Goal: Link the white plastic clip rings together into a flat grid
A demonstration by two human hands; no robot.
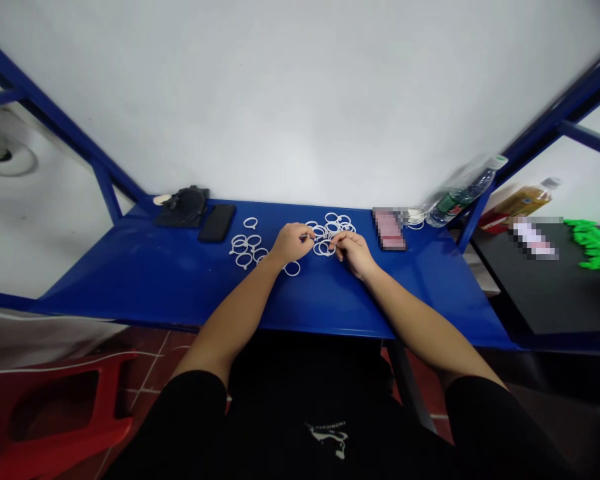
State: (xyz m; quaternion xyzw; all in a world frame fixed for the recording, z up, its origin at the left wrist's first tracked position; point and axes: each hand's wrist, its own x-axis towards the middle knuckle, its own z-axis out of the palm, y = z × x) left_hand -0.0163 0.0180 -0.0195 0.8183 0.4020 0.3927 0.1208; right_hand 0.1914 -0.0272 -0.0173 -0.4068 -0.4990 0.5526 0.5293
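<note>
Both my hands rest on a blue table (155, 280) among white plastic rings. My left hand (291, 241) is curled, its fingertips pinching a white ring at the edge of a pile of rings (333, 230). My right hand (353, 252) is also curled, fingers pinched on a ring (324, 248) in the same pile. The two hands almost meet. A second group of rings (247, 245) lies to the left of my left hand, and one single ring (292, 269) lies just below it.
A black phone (217, 223) and a dark bundle (183, 205) lie at the back left. A blurred pink box (390, 229) and a lying plastic bottle (463, 192) are at the back right. A red stool (55, 413) stands lower left. Green parts (597, 243) lie on a neighbouring black table.
</note>
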